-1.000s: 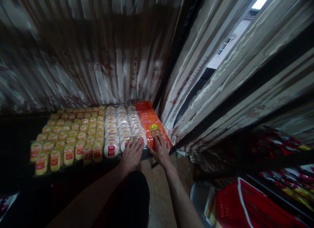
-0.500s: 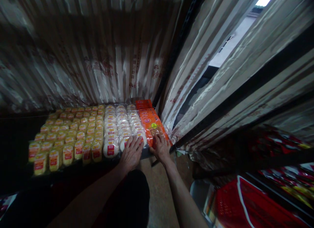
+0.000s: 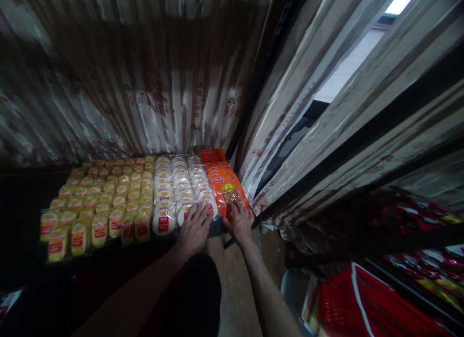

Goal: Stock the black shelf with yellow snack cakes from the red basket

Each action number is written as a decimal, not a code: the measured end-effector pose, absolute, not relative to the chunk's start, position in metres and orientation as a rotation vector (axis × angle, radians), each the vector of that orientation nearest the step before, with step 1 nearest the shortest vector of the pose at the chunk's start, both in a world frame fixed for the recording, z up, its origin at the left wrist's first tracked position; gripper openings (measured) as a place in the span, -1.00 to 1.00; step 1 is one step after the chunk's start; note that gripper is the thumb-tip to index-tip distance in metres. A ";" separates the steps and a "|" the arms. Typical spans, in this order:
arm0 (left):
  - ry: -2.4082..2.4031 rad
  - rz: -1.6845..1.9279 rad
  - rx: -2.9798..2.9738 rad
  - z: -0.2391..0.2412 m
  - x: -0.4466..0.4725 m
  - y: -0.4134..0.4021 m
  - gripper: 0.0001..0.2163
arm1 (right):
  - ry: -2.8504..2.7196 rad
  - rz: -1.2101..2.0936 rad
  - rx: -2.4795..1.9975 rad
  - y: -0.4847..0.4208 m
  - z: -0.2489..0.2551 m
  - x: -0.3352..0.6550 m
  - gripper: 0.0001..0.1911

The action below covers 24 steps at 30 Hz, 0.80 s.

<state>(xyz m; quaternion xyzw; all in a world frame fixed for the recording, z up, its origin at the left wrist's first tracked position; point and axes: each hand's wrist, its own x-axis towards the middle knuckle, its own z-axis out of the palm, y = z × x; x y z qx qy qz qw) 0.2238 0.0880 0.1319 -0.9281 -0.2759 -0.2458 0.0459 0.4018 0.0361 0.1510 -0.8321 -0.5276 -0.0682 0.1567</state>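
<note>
My left hand (image 3: 194, 229) lies flat with fingers spread on the front packs of white round noodle cakes (image 3: 181, 189) on a dark shelf. My right hand (image 3: 237, 221) rests with fingers stretched out on the near end of a row of orange packets (image 3: 221, 175) at the shelf's right end. Neither hand grips anything. Left of the white packs lie several rows of yellow wrapped packs (image 3: 105, 201).
Shiny striped plastic curtains (image 3: 152, 85) hang behind and to the right of the shelf. A black shelf post (image 3: 253, 90) rises at the corner. A red plastic basket (image 3: 362, 303) sits on the floor at lower right, beside lower shelves of red packets (image 3: 416, 221).
Both hands stay on the same packs. The view has shifted slightly; nothing was picked up or let go.
</note>
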 end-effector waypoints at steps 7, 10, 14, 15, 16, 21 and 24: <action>-0.851 -0.779 -2.838 0.129 0.225 0.088 -0.62 | -1.507 -0.221 -2.301 0.034 0.136 0.410 -0.54; -0.856 -0.805 -2.830 0.128 0.225 0.087 -0.61 | -1.487 -0.269 -2.279 0.032 0.129 0.411 -0.60; -0.847 -0.824 -2.824 0.126 0.226 0.087 -0.61 | -1.466 -0.353 -2.277 0.034 0.129 0.407 -0.60; -0.842 -0.824 -2.825 0.125 0.226 0.088 -0.60 | -1.469 -0.372 -2.270 0.036 0.131 0.406 -0.59; -0.838 -0.825 -2.825 0.124 0.226 0.088 -0.60 | -1.477 -0.385 -2.260 0.039 0.134 0.404 -0.57; -0.831 -0.825 -2.819 0.123 0.226 0.088 -0.58 | -1.547 -0.362 -2.243 0.063 0.137 0.409 -0.54; -0.803 -0.794 -2.836 0.126 0.225 0.088 -0.58 | -1.631 -0.344 -2.259 0.073 0.129 0.417 -0.52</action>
